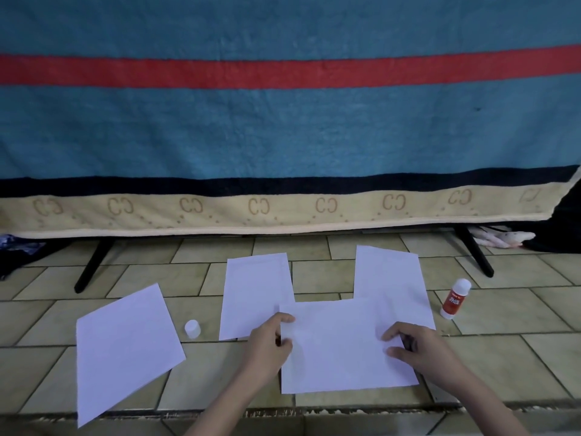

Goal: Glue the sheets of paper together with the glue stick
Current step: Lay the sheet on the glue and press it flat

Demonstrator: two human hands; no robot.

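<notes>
A big blue blanket [283, 127] with a red stripe hangs ahead of me, its tan border repeating a "CC" mark. Below it, four white paper sheets lie on the tiled floor [518, 347]. My left hand [270, 344] pinches the left edge of the nearest sheet [342, 350], thumb on top. My right hand [418, 350] rests on its right side, fingers [393, 335] bent with tips touching paper. The glue stick [454, 298], red label unreadable, lies to the right; its white cap [192, 328] stands to the left.

striped blanket [283, 121] above tiled floor [503, 325]
</notes>
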